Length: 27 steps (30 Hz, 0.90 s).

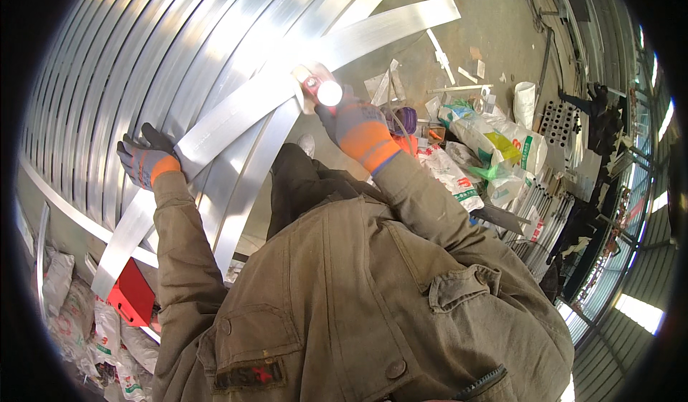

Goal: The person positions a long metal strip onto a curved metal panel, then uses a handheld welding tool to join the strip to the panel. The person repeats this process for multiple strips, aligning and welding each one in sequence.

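Both gloved: left hand [148, 160] part-spread at strips [132, 72], right hand [358, 128] gripping tool [311, 84].

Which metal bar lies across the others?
The silver bar passing beneath the red tool in your right hand; it lies on top, while most other bars run side by side.

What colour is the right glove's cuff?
Mostly orange; the cuff shows best in the head view.

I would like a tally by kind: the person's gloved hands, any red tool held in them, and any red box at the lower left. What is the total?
Gloved left hand and gloved right hand: 2
Red hand tool: 1
Red box: 1
Total: 4
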### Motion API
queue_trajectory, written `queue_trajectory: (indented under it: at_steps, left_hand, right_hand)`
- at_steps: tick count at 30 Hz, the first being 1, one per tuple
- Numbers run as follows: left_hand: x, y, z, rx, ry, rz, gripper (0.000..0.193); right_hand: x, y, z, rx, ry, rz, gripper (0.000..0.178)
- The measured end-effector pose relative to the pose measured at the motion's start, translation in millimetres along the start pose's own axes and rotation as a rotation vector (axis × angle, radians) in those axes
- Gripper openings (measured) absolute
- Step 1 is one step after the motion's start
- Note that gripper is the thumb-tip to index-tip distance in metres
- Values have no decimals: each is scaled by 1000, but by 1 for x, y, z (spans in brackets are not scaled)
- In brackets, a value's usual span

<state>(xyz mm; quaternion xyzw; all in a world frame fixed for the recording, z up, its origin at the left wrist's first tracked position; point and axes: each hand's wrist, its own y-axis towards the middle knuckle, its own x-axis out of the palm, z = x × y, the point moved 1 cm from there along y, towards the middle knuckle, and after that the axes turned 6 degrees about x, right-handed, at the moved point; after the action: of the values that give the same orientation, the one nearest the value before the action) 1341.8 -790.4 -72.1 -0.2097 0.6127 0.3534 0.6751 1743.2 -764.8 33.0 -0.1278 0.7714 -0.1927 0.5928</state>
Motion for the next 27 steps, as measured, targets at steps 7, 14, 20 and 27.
queue_trajectory:
  at_steps: [7,14,20,27]
  left_hand:
    - [2,-1,-2,-6,-34,2,76]
    - [-2,1,2,-15,-28,-16,76]
    - [-4,1,4,-10,-15,-32,76]
    - [-5,0,3,-11,-33,-41,77]
  right_hand:
    - [-1,0,-1,75,-36,-27,47]
    - [-2,0,-4,60,-30,-24,50]
    - [2,2,-4,-75,40,77,48]
    - [13,5,7,-38,-7,61,53]
